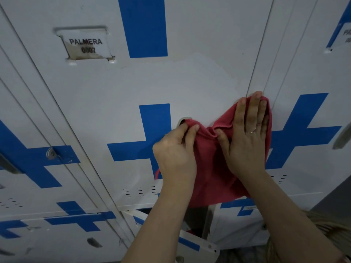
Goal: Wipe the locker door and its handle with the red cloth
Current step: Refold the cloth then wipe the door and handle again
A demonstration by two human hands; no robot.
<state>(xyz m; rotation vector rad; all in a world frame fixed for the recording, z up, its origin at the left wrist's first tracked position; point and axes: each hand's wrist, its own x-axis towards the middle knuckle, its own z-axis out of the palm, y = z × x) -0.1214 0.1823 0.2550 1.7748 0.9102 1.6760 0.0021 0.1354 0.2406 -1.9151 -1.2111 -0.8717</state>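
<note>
The white locker door [190, 76] with blue cross stripes fills the middle of the view. A red cloth [210, 168] is spread against it near its right edge. My right hand [247, 137] lies flat on the cloth with straight fingers, pressing it to the door. My left hand [174, 150] pinches the cloth's left edge between thumb and fingers, right over the handle [183, 119]. Only the handle's pale top corner shows above the cloth.
A name label [87, 44] sits at the door's upper left. Neighbouring lockers stand on both sides, the left one with a latch [51, 153]. Below, a lower locker door [197, 243] hangs open. Vent slots [140, 191] run under the blue cross.
</note>
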